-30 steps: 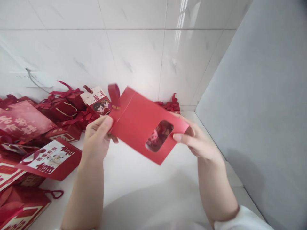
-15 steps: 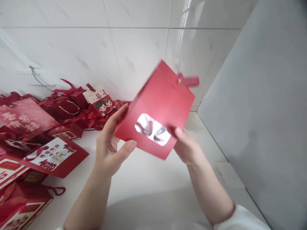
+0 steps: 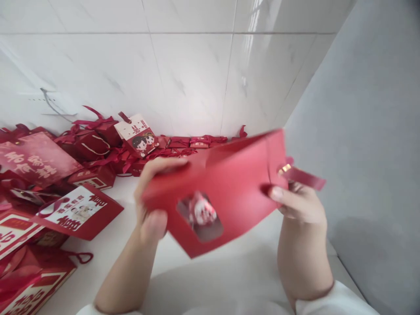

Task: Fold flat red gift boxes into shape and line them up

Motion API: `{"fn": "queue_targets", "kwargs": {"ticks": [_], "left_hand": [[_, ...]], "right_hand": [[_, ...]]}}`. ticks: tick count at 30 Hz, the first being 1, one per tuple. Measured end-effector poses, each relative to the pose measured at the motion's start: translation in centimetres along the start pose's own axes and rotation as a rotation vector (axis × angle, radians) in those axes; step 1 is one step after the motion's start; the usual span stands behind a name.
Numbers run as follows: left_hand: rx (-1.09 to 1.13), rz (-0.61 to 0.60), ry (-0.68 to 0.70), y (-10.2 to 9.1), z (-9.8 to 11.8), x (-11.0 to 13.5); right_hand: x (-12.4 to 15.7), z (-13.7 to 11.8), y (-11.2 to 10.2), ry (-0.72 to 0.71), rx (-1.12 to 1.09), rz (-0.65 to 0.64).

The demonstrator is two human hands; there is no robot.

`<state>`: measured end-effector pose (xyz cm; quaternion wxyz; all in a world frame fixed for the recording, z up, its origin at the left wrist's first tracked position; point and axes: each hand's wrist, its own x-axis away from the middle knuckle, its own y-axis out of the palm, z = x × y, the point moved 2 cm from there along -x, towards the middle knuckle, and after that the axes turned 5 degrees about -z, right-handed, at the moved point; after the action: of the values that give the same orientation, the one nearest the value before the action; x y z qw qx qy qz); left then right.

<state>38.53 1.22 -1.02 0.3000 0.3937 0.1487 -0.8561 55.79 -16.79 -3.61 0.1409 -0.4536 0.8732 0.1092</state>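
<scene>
A red paper gift box (image 3: pixel 243 188) is held up in front of me, tilted on its side. It has a small clear window, and something white and red shows behind it. My left hand (image 3: pixel 152 201) grips the box's left end, fingers over the back and thumb at the front. At the other end, my right hand (image 3: pixel 300 203) pinches the top edge, thumb on the front face, close to the dark red ribbon tab (image 3: pixel 305 178) with its gold fastener. The right hand's other fingers are mostly hidden behind the box.
On the left, many red gift boxes are heaped, among them a white-labelled box (image 3: pixel 78 212), a pink box (image 3: pixel 37 162) and a cartoon-couple box (image 3: pixel 139 136). Small red boxes (image 3: pixel 200 142) line the tiled wall (image 3: pixel 190 74). A grey panel (image 3: pixel 370 144) rises at right.
The box has turned clockwise, its ribbon end swinging down to the right. My right hand has shifted from beside the window to the ribbon end; the left still grips the opposite end.
</scene>
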Motion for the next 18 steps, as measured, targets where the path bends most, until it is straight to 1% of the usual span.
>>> {"fn": "queue_targets", "kwargs": {"ticks": [1,2,3,4,6,7,11,12,16,18], "left_hand": [[0.070,-0.039,-0.052,0.2,-0.7,-0.2],[0.081,-0.064,-0.068,0.4,-1.1,-0.3],[0.056,-0.075,-0.062,0.6,-1.4,-0.4],[0.012,-0.073,-0.027,0.7,-1.4,-0.5],[-0.058,-0.073,0.030,0.9,-1.0,-0.5],[-0.053,-0.076,0.035,1.0,-0.8,-0.4],[0.050,-0.094,-0.102,1.2,-0.6,0.0],[0.060,-0.105,-0.115,1.2,-0.6,0.0],[0.021,-0.169,-0.026,1.3,-0.5,0.0],[0.042,-0.203,0.016,1.3,-0.5,-0.1]], "right_hand": [[-0.1,0.0,0.2,0.013,-0.041,0.031],[-0.1,0.0,0.3,0.025,-0.076,0.036],[-0.2,0.0,0.4,0.034,-0.100,0.026],[-0.2,-0.1,0.4,0.036,-0.108,0.021],[-0.1,-0.2,0.2,0.030,-0.103,0.019],[0.0,-0.3,0.0,0.027,-0.094,0.021],[0.2,-0.8,0.1,0.001,-0.051,0.029],[0.2,-0.9,0.2,-0.007,-0.046,0.028],[0.4,-0.9,0.1,-0.015,-0.052,0.022],[0.5,-0.8,-0.1,-0.005,-0.069,0.009]]}}
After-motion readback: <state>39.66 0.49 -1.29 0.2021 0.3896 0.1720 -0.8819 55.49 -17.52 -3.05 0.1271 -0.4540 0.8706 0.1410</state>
